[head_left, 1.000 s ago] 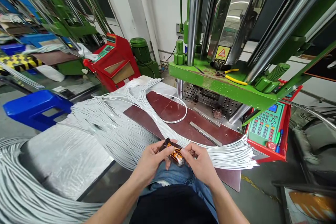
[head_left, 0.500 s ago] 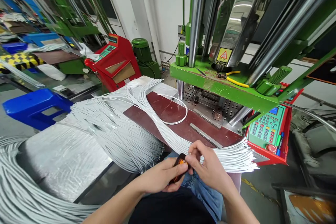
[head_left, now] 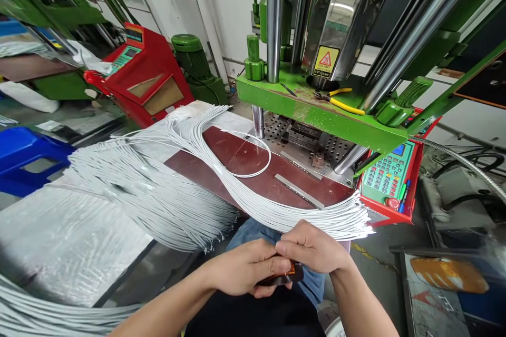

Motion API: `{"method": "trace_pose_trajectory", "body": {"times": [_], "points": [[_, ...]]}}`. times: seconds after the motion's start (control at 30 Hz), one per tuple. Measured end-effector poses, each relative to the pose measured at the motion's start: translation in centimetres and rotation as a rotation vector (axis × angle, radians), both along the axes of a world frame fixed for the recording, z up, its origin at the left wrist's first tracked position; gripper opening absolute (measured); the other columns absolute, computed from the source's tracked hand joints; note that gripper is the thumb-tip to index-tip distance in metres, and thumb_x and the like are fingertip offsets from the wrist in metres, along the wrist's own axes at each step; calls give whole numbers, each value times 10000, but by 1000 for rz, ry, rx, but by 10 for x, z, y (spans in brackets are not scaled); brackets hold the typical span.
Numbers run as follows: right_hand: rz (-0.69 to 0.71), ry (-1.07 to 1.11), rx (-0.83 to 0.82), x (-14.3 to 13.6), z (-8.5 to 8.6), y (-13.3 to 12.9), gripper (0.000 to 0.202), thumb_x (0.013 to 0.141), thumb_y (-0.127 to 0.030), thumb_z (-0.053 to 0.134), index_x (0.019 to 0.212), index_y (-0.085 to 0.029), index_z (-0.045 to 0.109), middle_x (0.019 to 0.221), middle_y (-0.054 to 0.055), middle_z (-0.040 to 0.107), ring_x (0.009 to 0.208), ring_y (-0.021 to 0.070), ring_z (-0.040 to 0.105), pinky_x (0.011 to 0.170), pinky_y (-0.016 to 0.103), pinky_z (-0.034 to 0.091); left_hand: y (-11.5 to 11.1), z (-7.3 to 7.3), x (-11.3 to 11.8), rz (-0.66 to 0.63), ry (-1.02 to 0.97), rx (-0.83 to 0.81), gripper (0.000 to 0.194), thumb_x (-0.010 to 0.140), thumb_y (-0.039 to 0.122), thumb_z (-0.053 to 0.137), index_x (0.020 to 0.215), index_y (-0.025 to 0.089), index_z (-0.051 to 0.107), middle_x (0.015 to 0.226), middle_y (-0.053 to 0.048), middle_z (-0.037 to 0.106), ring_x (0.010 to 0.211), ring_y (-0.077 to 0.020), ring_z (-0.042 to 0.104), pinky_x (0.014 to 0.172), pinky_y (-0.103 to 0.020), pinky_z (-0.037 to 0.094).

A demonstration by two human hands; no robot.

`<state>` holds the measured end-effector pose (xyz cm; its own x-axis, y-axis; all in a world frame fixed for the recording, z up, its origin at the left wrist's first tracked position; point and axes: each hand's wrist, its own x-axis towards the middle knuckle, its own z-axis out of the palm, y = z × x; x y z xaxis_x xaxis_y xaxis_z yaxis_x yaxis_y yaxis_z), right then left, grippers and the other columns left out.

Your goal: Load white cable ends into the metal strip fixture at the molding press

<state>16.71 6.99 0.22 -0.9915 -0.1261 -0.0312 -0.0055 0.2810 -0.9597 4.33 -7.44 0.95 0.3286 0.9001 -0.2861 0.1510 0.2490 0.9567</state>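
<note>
My left hand (head_left: 251, 268) is closed around a small dark object with an orange patch (head_left: 294, 273), held low in front of my body. Most of the object is covered by the fingers, so its kind does not show. Right beside it, my right hand (head_left: 316, 248) is curled with thumb and forefinger pressed together, touching the left hand. Whatever is in its fingers is hidden. Just beyond both hands, a bundle of thin white cables (head_left: 253, 197) curves over a brown board (head_left: 185, 166), its cut ends fanned out at the right.
A green press (head_left: 308, 110) stands ahead, with yellow-handled pliers (head_left: 346, 106) on its plate. Two metal strips (head_left: 299, 191) lie on the board. More cables (head_left: 169, 195) spread at left over the wrapped table (head_left: 79, 237). A control panel (head_left: 383, 174) is at right.
My hands have come closer together, and the dark object has turned flatter, its orange patch now mostly covered. The camera view has shifted, moving the surroundings left and upward.
</note>
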Motion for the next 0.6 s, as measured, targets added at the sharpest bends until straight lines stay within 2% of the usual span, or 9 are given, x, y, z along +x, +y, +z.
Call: {"method": "trace_pose_trajectory", "body": {"times": [0.07, 0.17, 0.27, 0.3, 0.37, 0.43, 0.47, 0.53, 0.6], "points": [[-147, -14, -91, 5, -6, -4, 443, 928, -392, 401, 553, -160, 360, 512, -50, 301, 489, 58, 265, 445, 202, 224, 2, -1, 5, 88, 238, 142, 456, 962, 407, 246, 773, 148, 571, 525, 25, 470, 466, -97, 436, 496, -218, 358], [-345, -7, -156, 11, -15, -11, 447, 932, -406, 396, 560, -160, 363, 537, -39, 322, 517, 66, 283, 474, 210, 250, 5, -9, 12, 144, 640, 385, 360, 966, 337, 264, 863, 152, 555, 646, -15, 575, 532, -133, 513, 505, -247, 358], [-591, -11, -241, 12, -23, -21, 451, 931, -440, 387, 570, -169, 374, 510, -44, 324, 471, 64, 294, 448, 215, 252, 10, -23, 15, 189, 879, 657, 289, 959, 258, 284, 886, 145, 540, 676, -47, 618, 545, -152, 554, 513, -264, 377], [-672, -10, -280, 11, -25, -26, 451, 931, -451, 384, 574, -174, 376, 486, -49, 326, 437, 63, 298, 425, 216, 247, 12, -26, 15, 237, 909, 736, 256, 951, 236, 303, 888, 148, 535, 680, -52, 623, 549, -153, 560, 521, -264, 391], [-804, 12, -319, 9, -26, -36, 455, 934, -462, 369, 575, -182, 381, 449, -56, 330, 387, 63, 303, 393, 218, 244, 14, -31, 18, 411, 911, 848, 185, 931, 192, 346, 940, 147, 525, 709, -64, 637, 582, -160, 580, 561, -267, 430], [-890, 48, -260, 6, -26, -43, 458, 935, -458, 368, 572, -180, 389, 464, -47, 355, 405, 68, 330, 407, 218, 270, 16, -30, 21, 591, 845, 890, 170, 918, 168, 370, 1006, 147, 513, 748, -72, 652, 623, -166, 605, 605, -266, 460], [-923, 63, -214, 6, -25, -44, 457, 934, -453, 373, 569, -179, 386, 479, -44, 359, 425, 70, 334, 420, 218, 278, 16, -28, 22, 640, 792, 882, 174, 916, 161, 372, 1018, 154, 513, 751, -66, 655, 625, -162, 609, 608, -257, 467], [-989, 81, -147, 8, -21, -42, 451, 930, -447, 392, 566, -181, 369, 489, -44, 345, 449, 72, 327, 436, 219, 279, 15, -22, 23, 613, 653, 796, 197, 916, 158, 373, 1050, 171, 516, 780, -52, 655, 648, -148, 613, 624, -236, 480], [-1053, 92, -168, 12, -16, -36, 448, 929, -449, 397, 569, -184, 361, 480, -48, 334, 446, 74, 321, 436, 221, 272, 13, -14, 21, 485, 540, 664, 263, 916, 158, 375, 1147, 186, 498, 892, -66, 651, 778, -156, 620, 714, -241, 494]]}}
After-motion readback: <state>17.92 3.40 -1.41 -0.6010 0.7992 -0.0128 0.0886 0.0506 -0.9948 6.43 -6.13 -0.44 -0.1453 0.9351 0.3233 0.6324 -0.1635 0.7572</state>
